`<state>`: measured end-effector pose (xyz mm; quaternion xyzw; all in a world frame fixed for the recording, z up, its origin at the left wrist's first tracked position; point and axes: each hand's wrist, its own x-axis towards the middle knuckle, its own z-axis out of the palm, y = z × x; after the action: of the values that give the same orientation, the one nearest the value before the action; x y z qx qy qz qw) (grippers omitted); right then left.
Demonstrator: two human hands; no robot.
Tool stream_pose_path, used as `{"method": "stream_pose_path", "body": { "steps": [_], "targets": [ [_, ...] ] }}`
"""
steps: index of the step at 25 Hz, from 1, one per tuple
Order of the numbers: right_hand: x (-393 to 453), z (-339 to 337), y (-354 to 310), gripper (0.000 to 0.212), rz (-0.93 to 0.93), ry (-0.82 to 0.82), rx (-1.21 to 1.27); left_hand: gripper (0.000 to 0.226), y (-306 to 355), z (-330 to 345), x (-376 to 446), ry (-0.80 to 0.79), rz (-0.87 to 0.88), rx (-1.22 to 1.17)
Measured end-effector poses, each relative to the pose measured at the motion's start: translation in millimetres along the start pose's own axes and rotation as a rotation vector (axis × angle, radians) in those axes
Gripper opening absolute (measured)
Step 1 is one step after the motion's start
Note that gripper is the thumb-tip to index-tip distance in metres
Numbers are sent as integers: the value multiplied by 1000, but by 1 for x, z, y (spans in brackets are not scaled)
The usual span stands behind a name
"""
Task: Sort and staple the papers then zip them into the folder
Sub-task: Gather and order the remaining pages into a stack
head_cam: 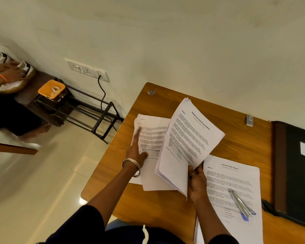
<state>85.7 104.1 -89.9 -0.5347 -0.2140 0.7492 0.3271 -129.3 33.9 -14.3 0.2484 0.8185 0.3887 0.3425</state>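
Papers: 3 lots on the wooden tabletop (236, 138); the left pile (153, 136) nears the rounded left edge, the health report stack (236, 182) overhangs the near edge.
Open room: bare wood behind the papers, up to the wall.
Folder (296, 166): dark, at the right edge.
Stapler (240, 204): lying on the health report stack.
Left hand (136, 150): fingers spread flat on the left pile, gripping nothing.
Right hand (197, 180): fingers pinching the raised internship sheaf (188, 140) at its lower corner.

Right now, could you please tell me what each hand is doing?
Left hand: open, fingers flat on the loose white printed sheets on the wooden table.
Right hand: closed on the raised white stack of printed papers.
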Motion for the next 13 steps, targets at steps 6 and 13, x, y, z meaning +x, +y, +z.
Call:
{"method": "stream_pose_path", "body": {
  "steps": [6,13],
  "targets": [
    [1,4,-12,30,30,-6,-148,19,27,-6,-2,64,-27,-128],
    [-3,-7,-16,25,-80,-88,-501,22,63,-8,-24,-1,65,-179]
  ]
}}
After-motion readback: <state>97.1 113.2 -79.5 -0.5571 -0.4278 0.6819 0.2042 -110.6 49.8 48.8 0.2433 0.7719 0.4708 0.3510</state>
